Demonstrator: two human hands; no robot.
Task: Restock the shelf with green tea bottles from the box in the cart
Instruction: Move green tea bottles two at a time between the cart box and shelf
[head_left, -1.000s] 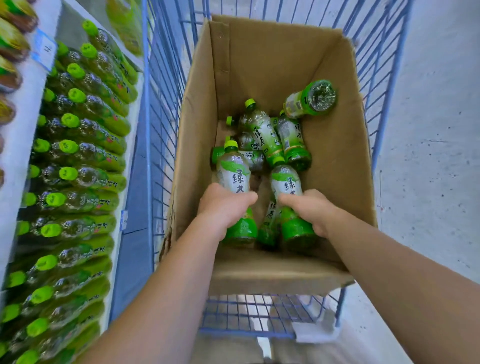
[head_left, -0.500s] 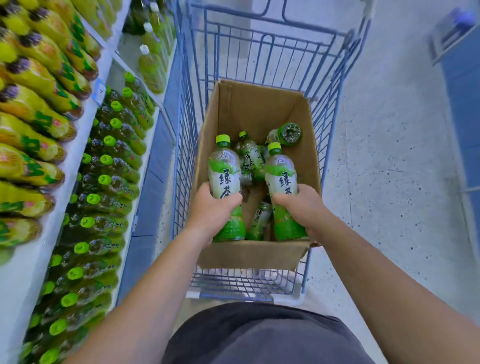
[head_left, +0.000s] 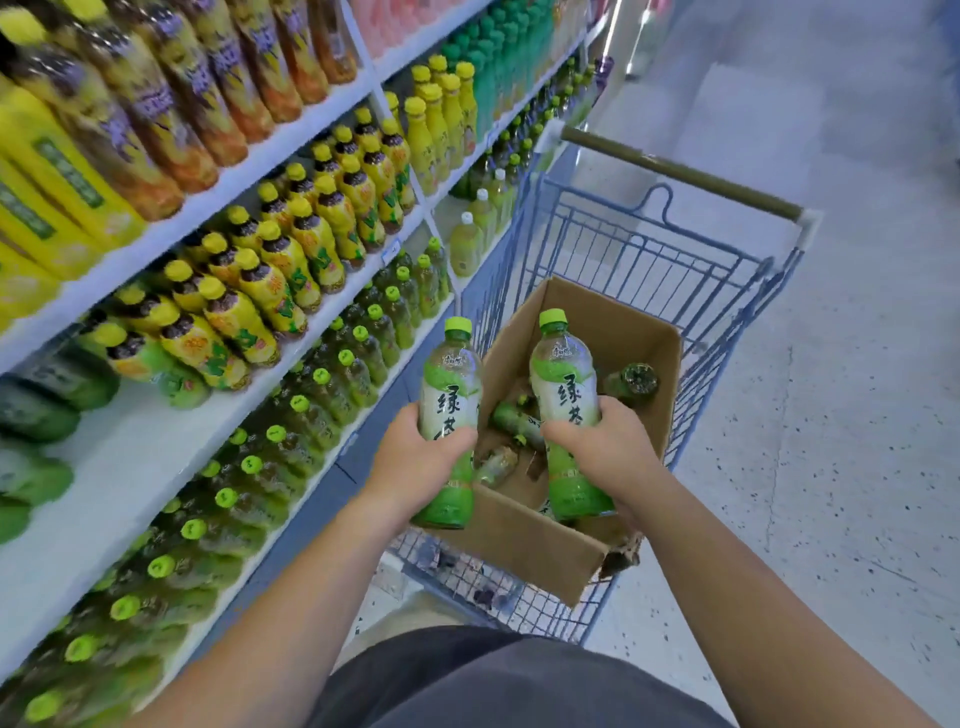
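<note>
The left hand (head_left: 421, 457) is gripping one upright green tea bottle (head_left: 449, 379) and the right hand (head_left: 602, 447) is gripping a second bottle (head_left: 563, 384) above the box (head_left: 524, 540) in the cart (head_left: 649, 260), and I'd be keeping both level while swinging left to the shelf (head_left: 135, 467), labels out.

Clear plastic tea bottle (head_left: 450, 384) at the cart's left edge: lime cap, white-and-green label, dark green characters, green base. Matching bottle (head_left: 563, 384) over the box: same. Corrugated cardboard box (head_left: 524, 540): plain brown. Wire cart (head_left: 644, 244): blue, olive handle. Shelf boards (head_left: 130, 457): white. Floor (head_left: 831, 415): pale grey, dark-speckled.
</note>
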